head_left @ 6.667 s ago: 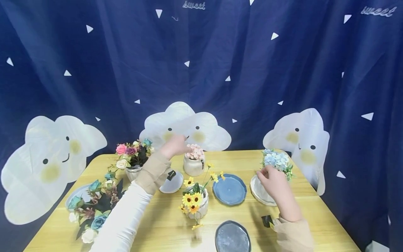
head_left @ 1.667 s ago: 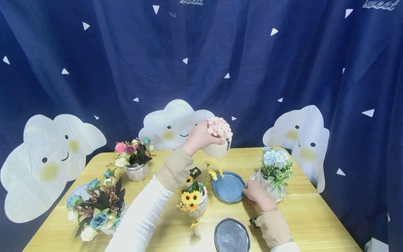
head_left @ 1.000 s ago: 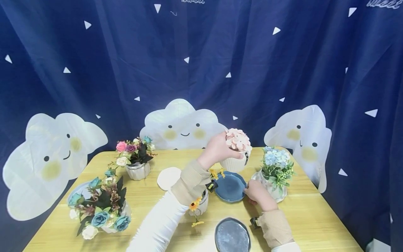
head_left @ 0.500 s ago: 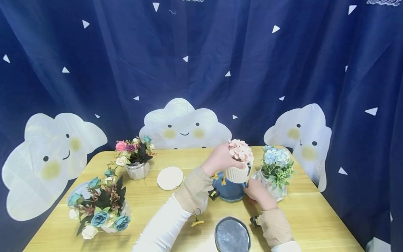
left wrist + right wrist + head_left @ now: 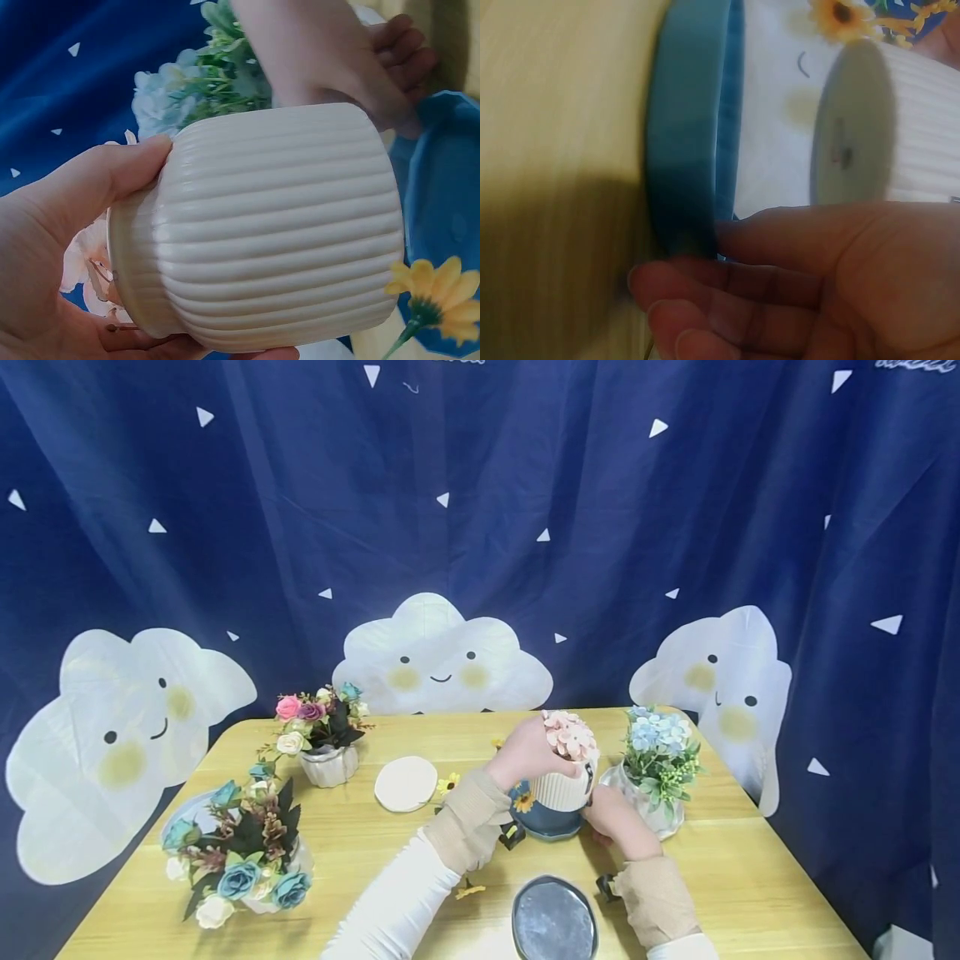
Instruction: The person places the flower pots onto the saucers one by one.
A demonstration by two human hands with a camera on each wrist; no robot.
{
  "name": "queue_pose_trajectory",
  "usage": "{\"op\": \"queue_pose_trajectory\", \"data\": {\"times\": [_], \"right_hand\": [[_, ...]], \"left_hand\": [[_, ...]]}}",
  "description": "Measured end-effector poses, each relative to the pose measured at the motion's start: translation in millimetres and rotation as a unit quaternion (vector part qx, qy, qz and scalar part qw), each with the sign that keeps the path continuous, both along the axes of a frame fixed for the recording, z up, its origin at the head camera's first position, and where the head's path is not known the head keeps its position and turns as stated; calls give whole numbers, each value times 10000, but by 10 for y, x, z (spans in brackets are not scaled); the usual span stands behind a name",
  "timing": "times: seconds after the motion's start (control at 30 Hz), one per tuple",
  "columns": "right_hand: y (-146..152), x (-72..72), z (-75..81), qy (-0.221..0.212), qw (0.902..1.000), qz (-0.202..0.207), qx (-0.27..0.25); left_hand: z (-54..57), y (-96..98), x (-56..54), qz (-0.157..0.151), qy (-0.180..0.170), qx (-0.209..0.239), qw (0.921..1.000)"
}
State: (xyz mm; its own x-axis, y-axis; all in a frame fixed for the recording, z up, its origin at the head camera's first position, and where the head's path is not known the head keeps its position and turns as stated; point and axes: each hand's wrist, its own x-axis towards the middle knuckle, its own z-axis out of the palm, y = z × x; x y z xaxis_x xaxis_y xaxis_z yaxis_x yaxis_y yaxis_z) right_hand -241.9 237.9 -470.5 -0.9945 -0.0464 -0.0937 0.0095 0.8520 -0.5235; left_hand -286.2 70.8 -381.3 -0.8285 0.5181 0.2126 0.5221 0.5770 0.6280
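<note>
My left hand (image 5: 528,750) grips a white ribbed flowerpot (image 5: 562,789) with pink flowers (image 5: 570,735) by its upper part. The pot hangs over a round blue plate (image 5: 551,828); in the right wrist view, a gap shows between the pot's underside (image 5: 855,135) and the plate's rim (image 5: 686,112). My right hand (image 5: 621,820) pinches that rim on the near right side, thumb on top and fingers below. Just right of this hand, a pot of blue hydrangeas (image 5: 660,735) stands on a white plate (image 5: 675,831).
A yellow sunflower pot is mostly hidden behind my left forearm, with some blooms (image 5: 448,783) showing. A white plate (image 5: 405,783) lies behind it, a dark grey plate (image 5: 555,918) in front. Rose pots (image 5: 330,766) (image 5: 300,860) stand at left.
My left hand has carried the pink-flower pot from the back middle rightward, then lowered it over the blue plate. My right hand left the hydrangea pot earlier and has since stayed on the blue plate's rim.
</note>
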Motion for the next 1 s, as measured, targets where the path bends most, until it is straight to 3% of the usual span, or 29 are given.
{"op": "queue_pose_trajectory", "data": {"times": [0.33, 0.7, 1.0], "right_hand": [[12, 11, -3, 50, 9996, -10, 260], [3, 12, -2, -92, 9998, -99, 149], [-3, -11, -1, -182, 9994, -84, 294]], "left_hand": [[-143, 69, 22, 436, -234, -398, 9980], [-191, 129, 72, 770, -551, -934, 9911], [-230, 145, 97, 930, -740, -1019, 9877]]}}
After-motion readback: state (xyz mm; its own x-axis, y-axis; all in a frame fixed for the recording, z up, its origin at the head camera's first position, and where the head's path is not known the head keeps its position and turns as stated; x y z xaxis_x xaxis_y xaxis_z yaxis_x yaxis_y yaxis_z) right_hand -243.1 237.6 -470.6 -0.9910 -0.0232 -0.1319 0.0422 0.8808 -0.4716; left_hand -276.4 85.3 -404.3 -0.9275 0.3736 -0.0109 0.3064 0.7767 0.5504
